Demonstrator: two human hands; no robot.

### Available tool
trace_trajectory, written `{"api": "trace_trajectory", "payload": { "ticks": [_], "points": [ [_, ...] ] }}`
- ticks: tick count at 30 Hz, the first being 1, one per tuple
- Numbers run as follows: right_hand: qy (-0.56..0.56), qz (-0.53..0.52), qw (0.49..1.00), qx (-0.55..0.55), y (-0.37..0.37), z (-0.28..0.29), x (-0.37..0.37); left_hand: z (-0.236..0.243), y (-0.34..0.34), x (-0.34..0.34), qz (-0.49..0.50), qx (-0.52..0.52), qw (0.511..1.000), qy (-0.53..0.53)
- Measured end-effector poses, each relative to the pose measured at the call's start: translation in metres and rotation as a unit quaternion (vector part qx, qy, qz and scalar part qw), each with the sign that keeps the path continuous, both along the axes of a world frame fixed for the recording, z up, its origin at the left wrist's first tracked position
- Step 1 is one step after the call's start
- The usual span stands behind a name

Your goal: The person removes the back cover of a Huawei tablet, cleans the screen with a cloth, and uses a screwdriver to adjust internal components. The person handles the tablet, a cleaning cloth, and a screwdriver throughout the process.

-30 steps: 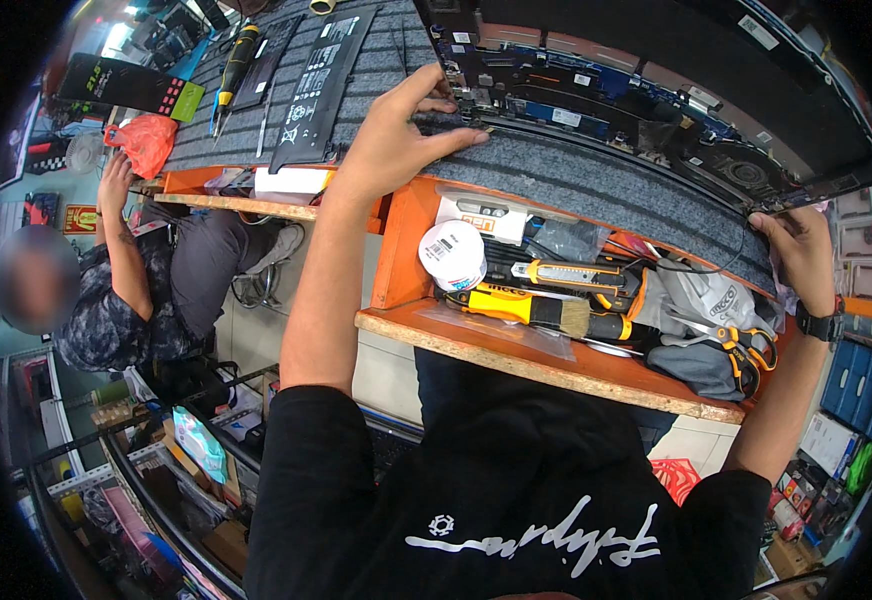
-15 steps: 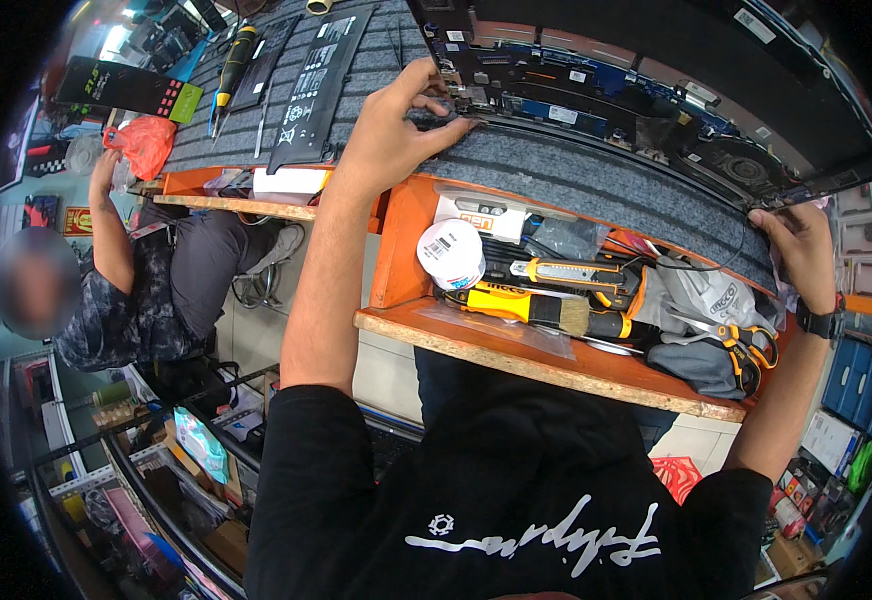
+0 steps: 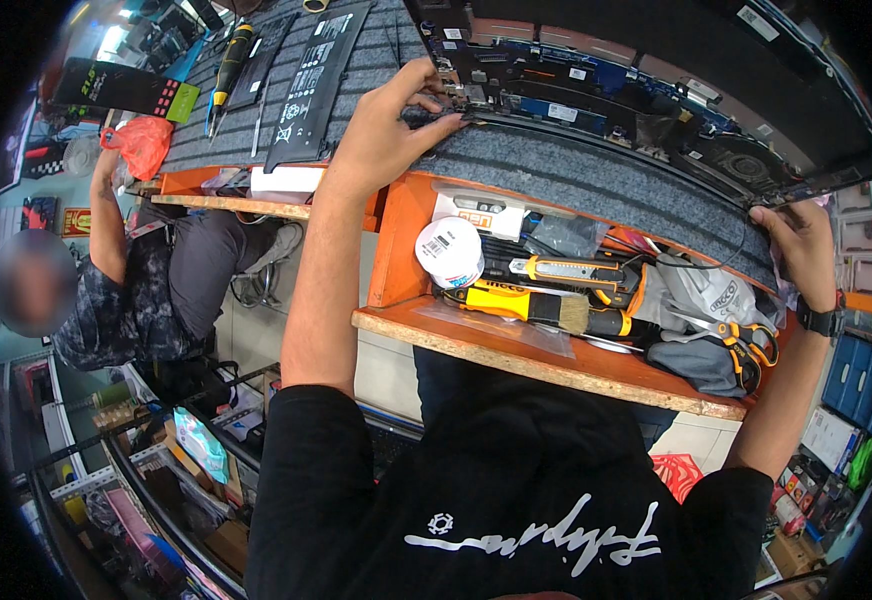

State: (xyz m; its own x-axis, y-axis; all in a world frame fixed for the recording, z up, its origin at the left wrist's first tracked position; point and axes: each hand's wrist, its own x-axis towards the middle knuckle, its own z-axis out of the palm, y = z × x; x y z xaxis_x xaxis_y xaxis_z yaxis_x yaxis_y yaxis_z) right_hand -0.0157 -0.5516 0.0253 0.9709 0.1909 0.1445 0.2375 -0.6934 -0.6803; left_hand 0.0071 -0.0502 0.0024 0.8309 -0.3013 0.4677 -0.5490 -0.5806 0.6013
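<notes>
Across the frame's upper right, an opened laptop (image 3: 626,95), its right corner gripped by the partly hidden right hand (image 3: 804,245), its left corner met by the left hand (image 3: 386,130), thumb and curled fingers parted, hold unclear, a tool-filled drawer (image 3: 401,245) seen below.

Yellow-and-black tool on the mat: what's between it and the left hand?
Between the tool and left hand, the head view shows a smaller flat black piece, a thin stick and a bigger black piece on the grey mat.

White print (image 3: 311,72) running down the black battery (image 3: 340,50), left of the left hand (image 3: 384,135); barcode (image 3: 441,243) on the tub (image 3: 453,264) below!
</notes>
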Motion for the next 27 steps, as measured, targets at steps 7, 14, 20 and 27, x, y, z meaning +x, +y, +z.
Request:
{"api": "trace_trajectory", "payload": {
  "ticks": [7,14,20,27],
  "points": [
    [0.035,-0.017,0.999,0.003,0.003,0.003,-0.001,0.001,-0.001,-0.003,0.003,-0.004,1.0,0.013],
    [0.052,-0.013,0.998,0.023,0.006,0.008,-0.004,0.002,-0.005,-0.006,0.0,-0.023,0.999,0.036],
    [0.124,-0.01,0.992,0.009,-0.015,-0.002,0.005,0.001,-0.003,-0.007,-0.005,-0.01,1.0,0.006],
    [0.121,-0.011,0.993,0.007,-0.015,0.002,0.001,-0.004,-0.009,-0.005,0.019,0.028,0.999,-0.037]
  ]
}}
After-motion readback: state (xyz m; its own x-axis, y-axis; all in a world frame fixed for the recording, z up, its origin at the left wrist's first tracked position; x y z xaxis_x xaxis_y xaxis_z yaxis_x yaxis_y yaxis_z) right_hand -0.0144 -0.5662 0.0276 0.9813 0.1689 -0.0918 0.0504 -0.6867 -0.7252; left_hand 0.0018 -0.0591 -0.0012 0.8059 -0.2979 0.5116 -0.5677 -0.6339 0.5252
